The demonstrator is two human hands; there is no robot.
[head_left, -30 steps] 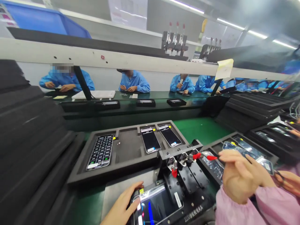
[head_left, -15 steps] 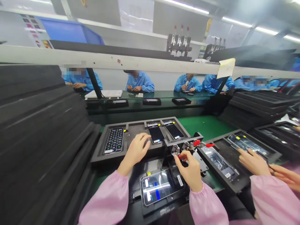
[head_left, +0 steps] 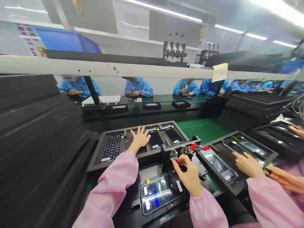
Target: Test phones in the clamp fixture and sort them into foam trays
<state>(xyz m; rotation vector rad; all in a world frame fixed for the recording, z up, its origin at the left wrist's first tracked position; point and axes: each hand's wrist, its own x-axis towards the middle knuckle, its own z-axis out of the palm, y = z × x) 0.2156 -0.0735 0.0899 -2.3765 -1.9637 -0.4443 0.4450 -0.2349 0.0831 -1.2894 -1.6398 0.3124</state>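
Observation:
My left hand [head_left: 140,139] is spread over the foam tray [head_left: 95,161], its fingertips by the left edge of a dark-screened phone [head_left: 155,139]; whether they touch it I cannot tell. Another dark phone [head_left: 173,134] lies to the right in that tray, and a phone showing a grid [head_left: 111,147] lies at its left end. With thumb and fingers, my right hand [head_left: 190,177] pinches the red-tipped lever of a toggle clamp [head_left: 174,154]. Below it, a lit phone [head_left: 158,193] with blue and white patches sits in the black fixture [head_left: 152,218].
Red-handled clamps [head_left: 193,146] stand beside my right hand. At right, a co-worker's hand [head_left: 249,164] reaches over a second tray [head_left: 239,186] holding phones and a film-covered panel [head_left: 219,166]. Stacked foam trays [head_left: 35,152] rise at left. People in blue sit across the bench.
My left hand has moved forward over the tray and its fingers have spread. My right hand stays at the clamp lever. The whole view has shifted slightly.

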